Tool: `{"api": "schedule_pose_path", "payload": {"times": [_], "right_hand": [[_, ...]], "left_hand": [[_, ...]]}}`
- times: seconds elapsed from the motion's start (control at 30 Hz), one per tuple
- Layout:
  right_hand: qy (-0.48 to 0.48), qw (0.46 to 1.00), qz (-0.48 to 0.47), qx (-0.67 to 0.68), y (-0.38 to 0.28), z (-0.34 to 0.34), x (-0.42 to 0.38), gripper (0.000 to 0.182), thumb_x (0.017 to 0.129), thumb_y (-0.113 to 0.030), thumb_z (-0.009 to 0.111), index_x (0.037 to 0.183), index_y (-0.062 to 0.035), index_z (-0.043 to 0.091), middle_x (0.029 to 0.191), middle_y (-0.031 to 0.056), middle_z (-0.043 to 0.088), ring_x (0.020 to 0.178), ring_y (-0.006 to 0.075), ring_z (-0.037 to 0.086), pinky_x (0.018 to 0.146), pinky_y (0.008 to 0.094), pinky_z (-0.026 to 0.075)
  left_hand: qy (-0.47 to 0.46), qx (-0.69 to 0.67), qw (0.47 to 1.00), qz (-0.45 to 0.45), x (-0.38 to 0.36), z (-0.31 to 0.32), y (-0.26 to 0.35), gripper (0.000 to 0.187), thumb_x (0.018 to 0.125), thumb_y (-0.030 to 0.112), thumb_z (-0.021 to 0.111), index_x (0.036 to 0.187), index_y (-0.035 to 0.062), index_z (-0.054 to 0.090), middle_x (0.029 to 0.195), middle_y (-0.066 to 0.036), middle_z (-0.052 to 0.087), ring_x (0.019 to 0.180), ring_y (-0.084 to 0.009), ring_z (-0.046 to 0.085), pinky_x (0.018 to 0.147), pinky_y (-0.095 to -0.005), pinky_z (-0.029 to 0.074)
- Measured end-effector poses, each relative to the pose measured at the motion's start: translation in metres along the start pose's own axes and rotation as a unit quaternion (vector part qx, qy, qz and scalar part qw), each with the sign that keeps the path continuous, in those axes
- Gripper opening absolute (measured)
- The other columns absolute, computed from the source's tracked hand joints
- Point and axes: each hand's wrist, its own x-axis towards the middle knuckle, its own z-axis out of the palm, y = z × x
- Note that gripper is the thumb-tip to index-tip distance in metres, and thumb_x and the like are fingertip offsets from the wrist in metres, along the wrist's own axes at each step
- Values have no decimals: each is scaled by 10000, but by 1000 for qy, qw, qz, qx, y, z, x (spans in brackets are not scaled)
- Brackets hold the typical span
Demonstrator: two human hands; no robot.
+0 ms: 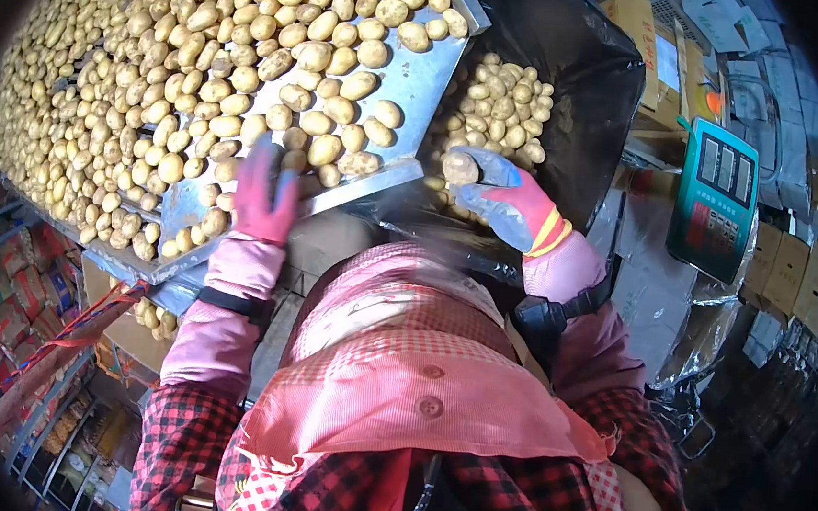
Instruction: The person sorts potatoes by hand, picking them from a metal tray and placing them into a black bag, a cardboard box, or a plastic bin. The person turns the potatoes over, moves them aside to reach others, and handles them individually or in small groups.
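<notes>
a: state the position of the potato (459, 167) relative to my right grip (502, 197).

b: my right grip is clamped on the potato. it sits at the fingertip end of the glove, on the side facing the metal surface (413, 78). its long axis cannot be read; it looks roundish from here.

a: and relative to the black bag (578, 67)?

b: the bag's open mouth lies just beyond and above my right grip, off the right edge of the surface. it already holds a heap of potatoes (503, 104). the held potato is near the lower rim of that heap, not resting on it as far as i can tell.

a: state of my left grip (265, 191)?

b: fingers apart and raised, flat over the near edge of the surface, among the loose potatoes (193, 75) spread there. motion blur hides whether it touches one. it holds nothing that i can see.

a: which hand is nearer the bag?

b: the right one, clearly. the left is well apart from it, with the corner of the surface between. a green scale (716, 198) stands further right, past the bag.
</notes>
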Motion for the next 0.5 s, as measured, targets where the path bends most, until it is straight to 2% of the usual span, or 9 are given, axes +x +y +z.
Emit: {"api": "schedule_pose_path", "payload": {"times": [0.07,0.1,0.13,0.2,0.23,0.33,0.43,0.5], "right_hand": [[-16,1000,9,1,-5,12,-5,550,863,-32,620,1381,7,440,1243,55,580,1041,155,582,891,295,479],[11,1000,5,4,-8,25,-9,504,833,-27,625,1320,6,499,1158,76,618,972,161,614,828,288,483],[-1,1000,10,3,-11,29,-10,510,832,-28,627,1324,4,497,1156,76,620,974,159,614,824,287,483],[-23,1000,19,3,-12,34,-12,521,830,-30,630,1331,2,492,1152,75,625,977,154,613,816,283,484],[-22,1000,-2,16,-4,30,-11,513,835,-23,623,1331,4,496,1149,73,632,960,139,612,790,278,490],[-15,998,-46,-44,-2,33,-13,496,834,12,614,1319,12,509,1157,66,633,935,125,612,790,278,500],[45,975,-116,-183,-1,44,-21,482,784,34,694,1247,13,562,1091,65,654,937,127,617,838,292,507],[58,957,-130,-253,-9,46,-26,485,754,18,743,1212,2,583,1039,67,663,954,144,620,859,294,506]], "left_hand": [[-197,-195,957,-86,12,4,49,626,886,125,623,1451,29,372,1378,-187,496,1222,-268,521,1048,-385,396],[-254,-312,906,-131,23,4,76,658,881,120,632,1465,26,343,1395,-174,486,1232,-250,514,1052,-371,386],[-305,-422,836,-173,33,5,98,691,877,116,640,1480,23,315,1412,-161,476,1242,-232,506,1057,-358,377],[-294,-472,819,-141,39,12,117,704,857,142,694,1460,29,349,1331,-134,553,1138,-199,574,985,-350,450],[-273,-426,860,-64,41,17,117,733,846,127,702,1473,42,330,1340,-125,545,1141,-192,570,989,-329,449],[-264,-400,877,-8,40,25,117,734,838,106,694,1473,44,332,1340,-117,546,1068,-167,593,934,-311,480],[-317,-490,798,-152,36,20,116,713,827,63,662,1470,53,354,1331,-88,556,939,-154,614,830,-300,513],[-306,-551,754,-186,34,21,119,690,836,51,648,1466,47,366,1343,-69,544,993,-152,597,845,-288,503]]}}
